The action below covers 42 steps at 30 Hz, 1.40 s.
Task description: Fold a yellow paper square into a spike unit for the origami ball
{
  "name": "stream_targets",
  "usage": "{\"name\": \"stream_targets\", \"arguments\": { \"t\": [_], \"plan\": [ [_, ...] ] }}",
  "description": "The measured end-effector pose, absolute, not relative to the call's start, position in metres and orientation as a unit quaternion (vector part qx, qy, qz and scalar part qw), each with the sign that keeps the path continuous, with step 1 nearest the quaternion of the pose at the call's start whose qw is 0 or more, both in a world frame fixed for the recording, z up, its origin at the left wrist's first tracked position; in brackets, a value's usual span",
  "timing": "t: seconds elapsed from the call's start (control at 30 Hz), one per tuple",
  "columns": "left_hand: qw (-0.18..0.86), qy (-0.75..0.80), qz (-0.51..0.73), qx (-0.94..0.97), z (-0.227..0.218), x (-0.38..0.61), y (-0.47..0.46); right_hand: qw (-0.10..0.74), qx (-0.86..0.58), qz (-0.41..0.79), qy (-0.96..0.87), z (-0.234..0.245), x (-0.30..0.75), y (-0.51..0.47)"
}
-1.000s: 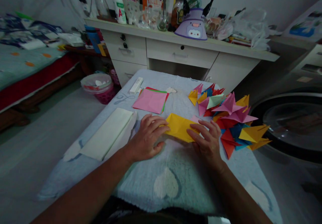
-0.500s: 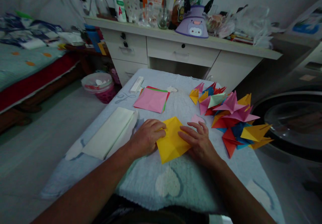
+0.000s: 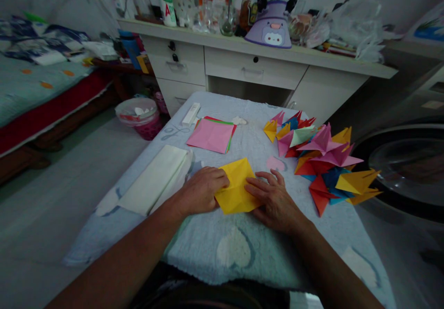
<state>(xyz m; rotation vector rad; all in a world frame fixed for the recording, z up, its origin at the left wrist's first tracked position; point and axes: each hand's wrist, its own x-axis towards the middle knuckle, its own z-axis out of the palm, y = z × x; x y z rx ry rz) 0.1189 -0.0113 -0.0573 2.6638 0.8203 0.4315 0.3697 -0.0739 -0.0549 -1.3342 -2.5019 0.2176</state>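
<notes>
A creased sheet of yellow origami paper (image 3: pixel 239 193) is held between my two hands, over the cloth-covered table. My left hand (image 3: pixel 207 186) is closed on its left edge, fingers curled on top. On the other side my right hand (image 3: pixel 274 198) grips the right edge, its upper fingers lying on the sheet and the thumb hidden beneath. Beyond the paper lies a stack of square origami sheets (image 3: pixel 211 135), pink on top with red and green edges showing. A pile of folded paper cranes (image 3: pixel 324 142) in several colours sits to the right.
A folded white cloth or paper packet (image 3: pixel 156 177) lies left of my hands, and a small white box (image 3: pixel 191 114) stands farther back. A crumpled white scrap (image 3: pixel 240 120) is near the stack. Drawers (image 3: pixel 255 66) stand behind the table; a pink bin (image 3: pixel 147 124) is on the floor at left.
The lower corner of the yellow paper, pointing toward me before, now shows a shorter, blunter edge. Both hands keep their hold. The whole view has shifted slightly.
</notes>
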Motion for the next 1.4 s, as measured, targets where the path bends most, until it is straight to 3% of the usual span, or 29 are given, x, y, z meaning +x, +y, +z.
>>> {"name": "stream_targets", "arguments": {
  "t": [0.47, 0.73, 1.07, 1.4],
  "plan": [
    [0.167, 0.274, 0.176, 0.931, -0.06, 0.118, -0.007, 0.237, -0.406, 0.11, -0.876, -0.059, 0.367, -0.074],
    [0.175, 0.374, 0.181, 0.893, -0.06, 0.123, -0.007, 0.3, -0.453, 0.197, -0.816, -0.058, 0.367, -0.072],
    [0.226, 0.443, 0.257, 0.829, -0.073, 0.129, 0.005, 0.293, -0.563, 0.135, -0.761, -0.071, 0.365, -0.063],
    [0.274, 0.407, 0.254, 0.834, -0.065, 0.132, 0.008, 0.355, -0.525, 0.227, -0.739, -0.08, 0.367, -0.067]
  ]
}}
